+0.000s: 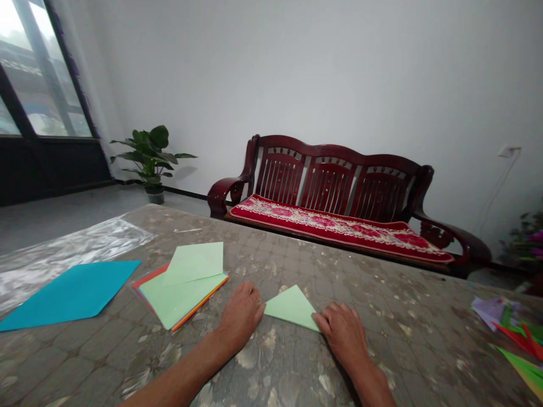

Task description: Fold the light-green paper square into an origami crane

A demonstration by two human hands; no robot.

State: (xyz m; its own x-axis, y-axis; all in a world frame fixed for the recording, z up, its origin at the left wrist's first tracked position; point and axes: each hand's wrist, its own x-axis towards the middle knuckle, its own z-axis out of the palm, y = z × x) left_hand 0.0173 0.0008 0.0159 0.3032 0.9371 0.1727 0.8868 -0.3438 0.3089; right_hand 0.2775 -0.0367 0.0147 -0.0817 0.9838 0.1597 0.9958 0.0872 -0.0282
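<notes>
A light green sheet of paper [292,308], folded into a triangle, lies on the table with its peak pointing away from me. My left hand [242,308] is closed at the triangle's left corner, fingers curled and thumb side on the tip. At the opposite corner my right hand [344,330] pinches the paper, its fingers bent together. To the left of my left hand sits a stack of coloured paper [182,302] with green on top and orange and yellow edges below. A loose light green sheet [197,262] rests partly over that stack.
A blue sheet [76,294] lies at the left, near clear plastic film [97,243]. Folded colourful paper pieces [515,328] are at the right edge. The patterned table [407,316] faces a dark red wooden bench [331,169]; a potted plant [153,158] stands behind.
</notes>
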